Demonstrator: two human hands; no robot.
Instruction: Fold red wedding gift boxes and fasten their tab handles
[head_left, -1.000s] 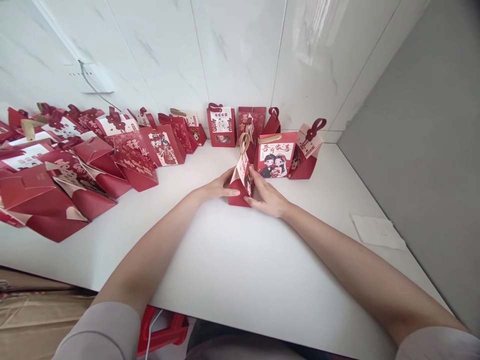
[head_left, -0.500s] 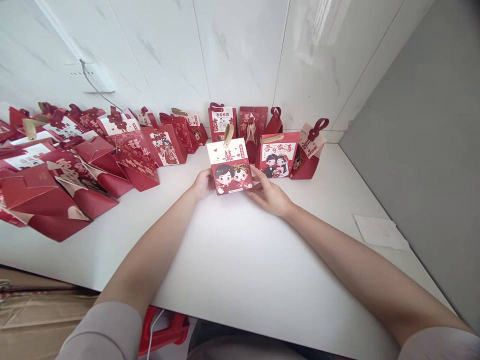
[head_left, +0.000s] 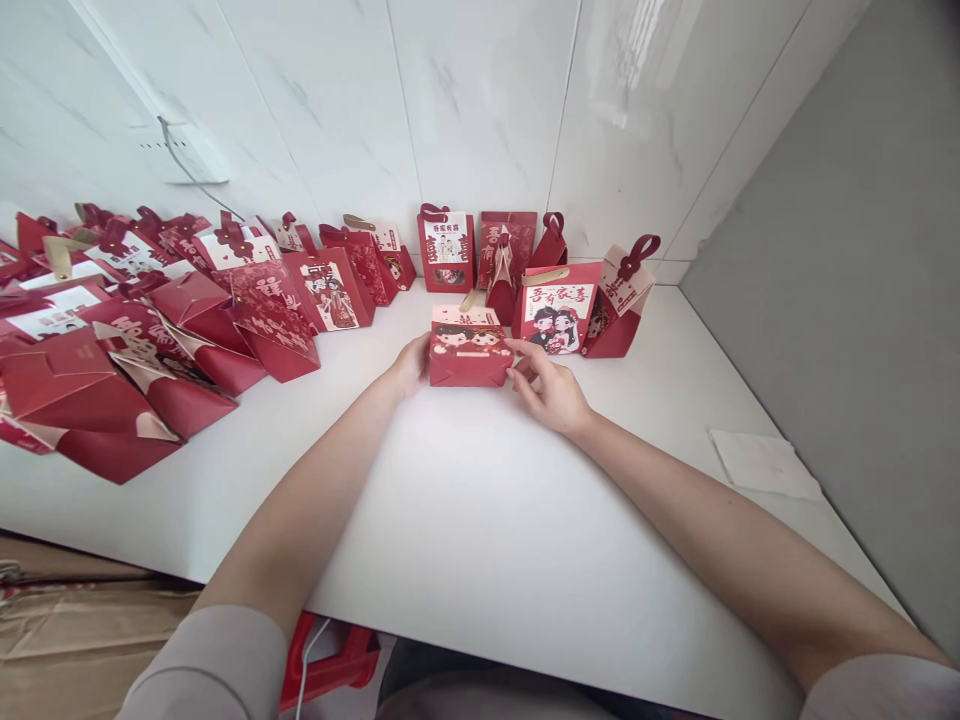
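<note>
near edge: a bare white worktop (head_left: 465,540) crossed by both forearms; a loose white paper slip (head_left: 761,465) lies well apart at the right. centre: the left hand (head_left: 411,362) cups the left side of a red wedding favour box (head_left: 470,352), its fingers hidden behind the card. the right hand (head_left: 551,388) pinches the box's lower right corner between thumb and fingertips. the box appears to rest on the worktop, tipped back so its cartoon-couple face looks upward and its gold ribbon handle (head_left: 471,299) points away. judged risk: both holds sit at the edges, so a hard squeeze could crease the thin card, or the tipped box could slide backward. just behind it stand a narrow red bag (head_left: 501,285) and a cartoon-couple bag (head_left: 555,312), near enough to be toppled. far left: crowded red boxes (head_left: 225,320) line the tiled wall (head_left: 480,120).
</note>
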